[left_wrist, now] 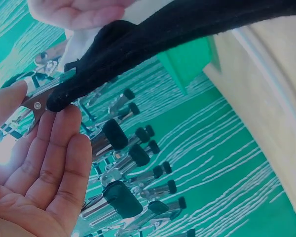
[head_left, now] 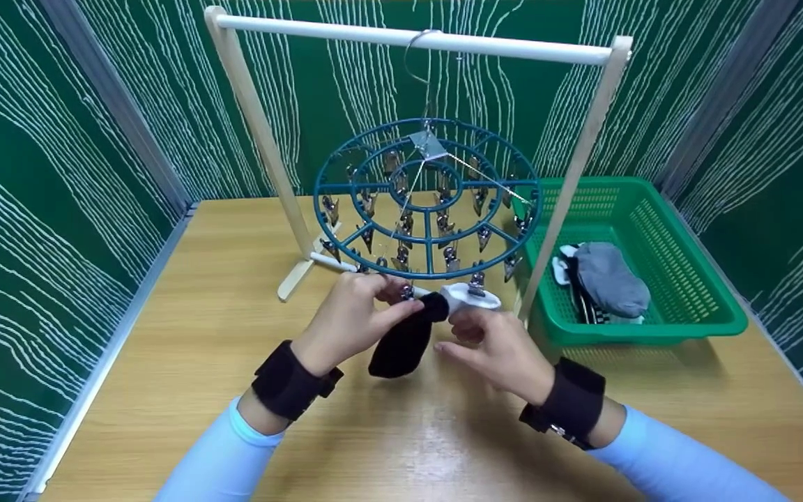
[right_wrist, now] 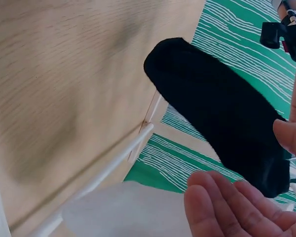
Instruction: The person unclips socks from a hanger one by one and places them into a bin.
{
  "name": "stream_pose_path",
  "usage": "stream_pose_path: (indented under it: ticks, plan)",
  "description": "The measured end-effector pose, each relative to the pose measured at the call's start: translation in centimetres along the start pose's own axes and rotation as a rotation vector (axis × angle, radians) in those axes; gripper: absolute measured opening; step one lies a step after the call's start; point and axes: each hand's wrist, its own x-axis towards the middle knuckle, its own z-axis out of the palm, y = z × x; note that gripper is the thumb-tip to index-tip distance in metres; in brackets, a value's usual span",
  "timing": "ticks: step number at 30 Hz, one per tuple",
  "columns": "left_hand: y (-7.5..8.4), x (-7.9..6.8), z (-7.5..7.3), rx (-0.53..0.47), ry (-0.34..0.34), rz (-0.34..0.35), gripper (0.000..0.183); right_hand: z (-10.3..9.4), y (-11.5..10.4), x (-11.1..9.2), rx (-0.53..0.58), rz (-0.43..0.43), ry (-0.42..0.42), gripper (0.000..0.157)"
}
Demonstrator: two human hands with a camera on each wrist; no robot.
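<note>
A black sock (head_left: 401,345) hangs at the front of a round blue-green clip hanger (head_left: 429,274). My left hand (head_left: 353,314) pinches a metal clip (left_wrist: 38,104) between thumb and fingers, and the sock's upper edge lies at the clip's mouth. The black sock (right_wrist: 212,108) slants past my right hand (right_wrist: 237,210), whose fingers are relaxed and hold nothing. Just right of it, a white sock (head_left: 464,296) hangs from another clip (head_left: 476,280), close to the right hand's fingers. In the left wrist view, the right hand's fingers (left_wrist: 84,12) appear above the black sock.
A wooden stand with a white bar (head_left: 373,33) carries the hanger, which bears several metal clips. On the right of the table (head_left: 234,390) stands a green basket (head_left: 652,333) holding a grey sock (head_left: 610,279) and other dark and white socks. Green walls with white lines surround the table.
</note>
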Motion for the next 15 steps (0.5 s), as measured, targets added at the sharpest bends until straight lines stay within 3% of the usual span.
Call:
stream_pose_path:
  ticks: [8,15]
  plan:
    - [0.0,0.0,0.0,0.018,0.01,0.022,0.019,0.7,0.5,0.8,0.187,0.032,-0.061,0.048]
    - [-0.1,0.2,0.1,0.006,0.017,0.018,0.019,1.7,0.9,1.4,0.364,0.004,-0.129,0.055]
